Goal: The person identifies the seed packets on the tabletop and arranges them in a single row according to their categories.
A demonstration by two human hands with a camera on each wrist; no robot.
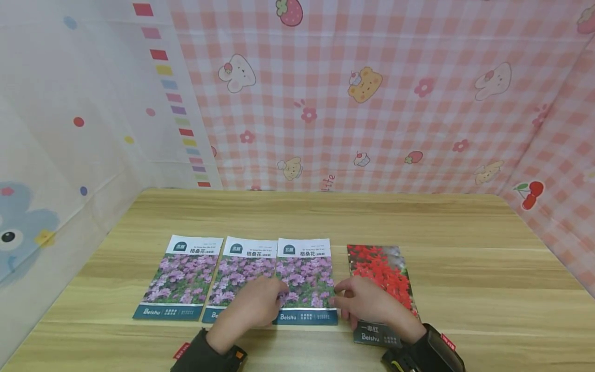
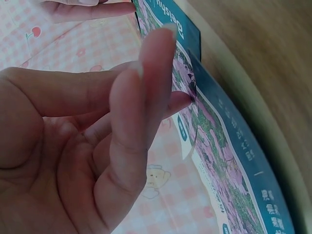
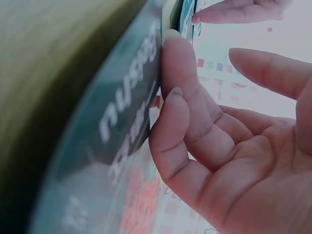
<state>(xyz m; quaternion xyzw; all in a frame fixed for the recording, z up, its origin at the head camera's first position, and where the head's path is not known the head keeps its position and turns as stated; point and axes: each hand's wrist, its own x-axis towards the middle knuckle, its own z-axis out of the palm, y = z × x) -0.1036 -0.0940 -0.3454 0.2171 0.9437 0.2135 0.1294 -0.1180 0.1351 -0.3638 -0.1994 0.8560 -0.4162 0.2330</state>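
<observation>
Three matching seed packets with purple flowers lie in a row on the table: the left packet (image 1: 178, 279), the middle packet (image 1: 246, 258) and the right packet (image 1: 304, 281). The right one slightly overlaps the middle one. My left hand (image 1: 257, 302) is over the middle packet, its fingertips at the left edge of the right packet. Bent, slightly spread fingers (image 2: 127, 122) show in the left wrist view. My right hand (image 1: 367, 302) lies across a red-flower packet (image 1: 383, 268), partly hiding it, with fingertips at the right edge of the right purple packet. Its thumb stands apart in the right wrist view.
The packets lie on a light wood-grain table (image 1: 465, 258). Behind it hangs a pink checked cloth (image 1: 395, 119) with cartoon prints, and a pale dotted cloth (image 1: 93, 155) covers the left side. Dark straps (image 1: 204, 354) circle both wrists.
</observation>
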